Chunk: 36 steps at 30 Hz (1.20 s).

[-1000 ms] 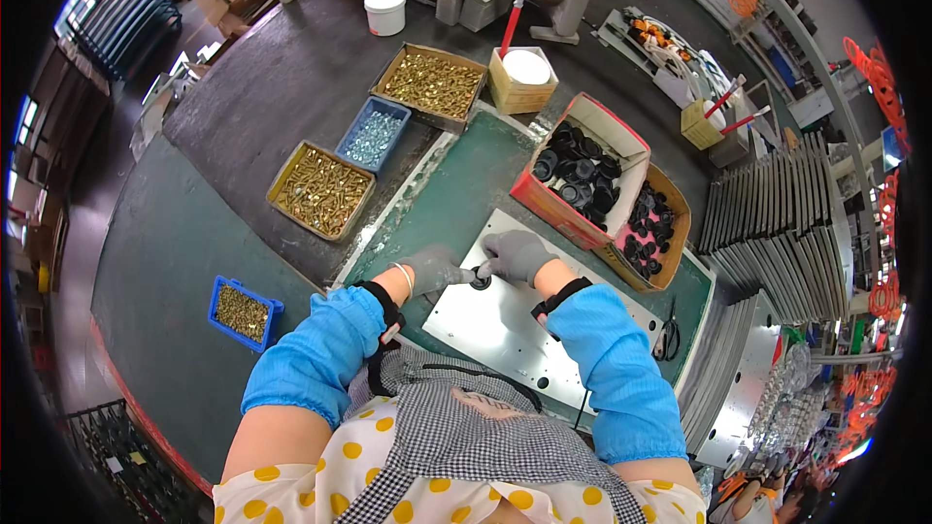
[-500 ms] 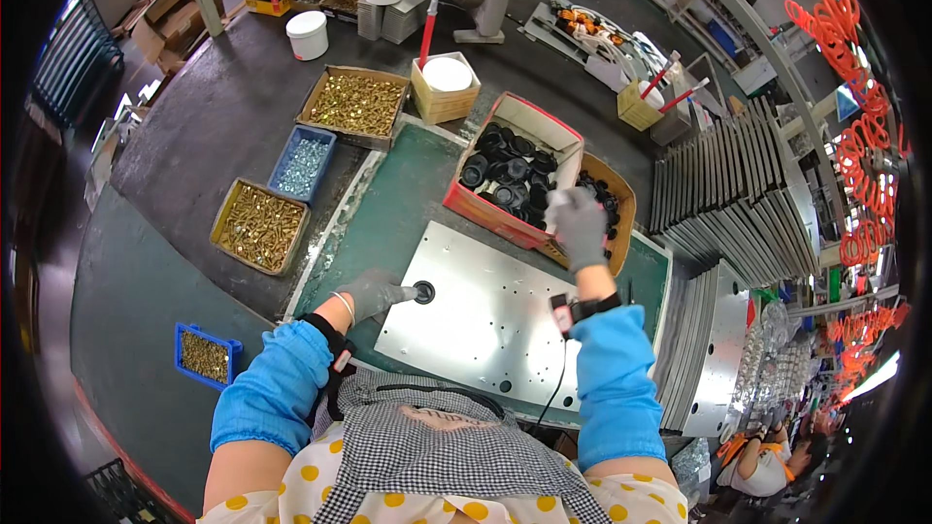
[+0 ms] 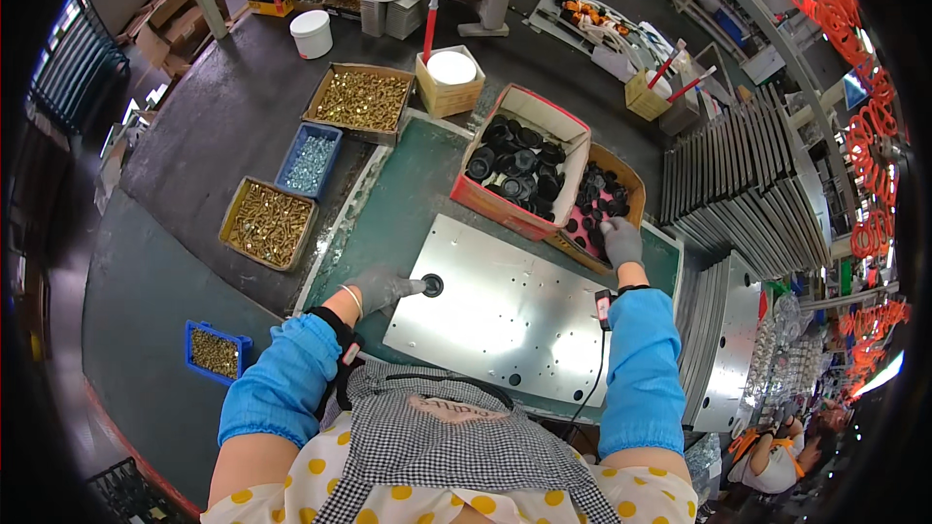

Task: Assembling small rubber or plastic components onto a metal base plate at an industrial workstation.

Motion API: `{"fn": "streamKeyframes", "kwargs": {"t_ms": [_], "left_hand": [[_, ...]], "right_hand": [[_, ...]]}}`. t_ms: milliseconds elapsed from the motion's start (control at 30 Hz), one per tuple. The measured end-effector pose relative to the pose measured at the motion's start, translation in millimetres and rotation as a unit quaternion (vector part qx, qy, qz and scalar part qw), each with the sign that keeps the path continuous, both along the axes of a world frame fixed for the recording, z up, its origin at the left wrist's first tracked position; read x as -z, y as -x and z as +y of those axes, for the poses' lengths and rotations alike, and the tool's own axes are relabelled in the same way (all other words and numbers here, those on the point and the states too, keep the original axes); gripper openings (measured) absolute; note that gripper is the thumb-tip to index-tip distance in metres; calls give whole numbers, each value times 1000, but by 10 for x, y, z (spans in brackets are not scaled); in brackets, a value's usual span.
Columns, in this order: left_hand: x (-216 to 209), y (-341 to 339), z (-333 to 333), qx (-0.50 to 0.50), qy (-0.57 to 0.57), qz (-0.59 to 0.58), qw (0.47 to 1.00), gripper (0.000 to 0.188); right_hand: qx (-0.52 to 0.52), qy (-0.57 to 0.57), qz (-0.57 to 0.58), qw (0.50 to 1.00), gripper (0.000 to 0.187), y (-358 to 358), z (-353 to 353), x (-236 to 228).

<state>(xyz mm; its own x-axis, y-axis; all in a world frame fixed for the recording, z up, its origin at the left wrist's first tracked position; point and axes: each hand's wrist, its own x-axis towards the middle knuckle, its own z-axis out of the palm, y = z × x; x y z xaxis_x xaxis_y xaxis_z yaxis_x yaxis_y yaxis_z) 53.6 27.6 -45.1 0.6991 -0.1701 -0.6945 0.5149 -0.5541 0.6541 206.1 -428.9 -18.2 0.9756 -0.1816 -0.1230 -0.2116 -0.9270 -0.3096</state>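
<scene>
My left hand (image 3: pixel 383 292), in a grey glove, reaches over the left edge of a silvery metal plate (image 3: pixel 505 301) with small holes. Its index finger is stretched out to a round black grommet (image 3: pixel 432 285) set in the plate; nothing is gripped. At the front edge of a brown cardboard box (image 3: pixel 636 196), my gloved right hand (image 3: pixel 622 242) has its fingers curled in toward small black round parts (image 3: pixel 594 196). Whatever its fingertips hold is hidden. Beside it, a red and white box (image 3: pixel 505 210) contains larger black round parts (image 3: pixel 519 170).
Trays of brass-coloured fittings (image 3: pixel 359 101), (image 3: pixel 269 225) and a blue tray of silvery pieces (image 3: pixel 311 164) stand at the left. A small blue bin (image 3: pixel 214 353) lies nearer. Stacked metal panels (image 3: pixel 743 194) rise at the right. A cable (image 3: pixel 591 378) hangs from my right wrist.
My right hand has moved right and nearer, from beside the red and white box to the brown box's front edge. My left finger stays at the grommet.
</scene>
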Motion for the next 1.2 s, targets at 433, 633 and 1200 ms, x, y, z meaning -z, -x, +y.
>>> {"fn": "streamKeyframes", "kwargs": {"t_ms": [433,633,1200], "left_hand": [[8,46,-30,-43,56,-6,997,46],[8,52,-41,-41,47,-3,998,43],[94,13,7,-48,75,1,996,41]], "right_hand": [[-142,-191,-16,971,27,1672,859,202],[-174,-242,-14,954,24,1845,775,196],[-64,-69,-144,985,19,3183,1050,327]]}}
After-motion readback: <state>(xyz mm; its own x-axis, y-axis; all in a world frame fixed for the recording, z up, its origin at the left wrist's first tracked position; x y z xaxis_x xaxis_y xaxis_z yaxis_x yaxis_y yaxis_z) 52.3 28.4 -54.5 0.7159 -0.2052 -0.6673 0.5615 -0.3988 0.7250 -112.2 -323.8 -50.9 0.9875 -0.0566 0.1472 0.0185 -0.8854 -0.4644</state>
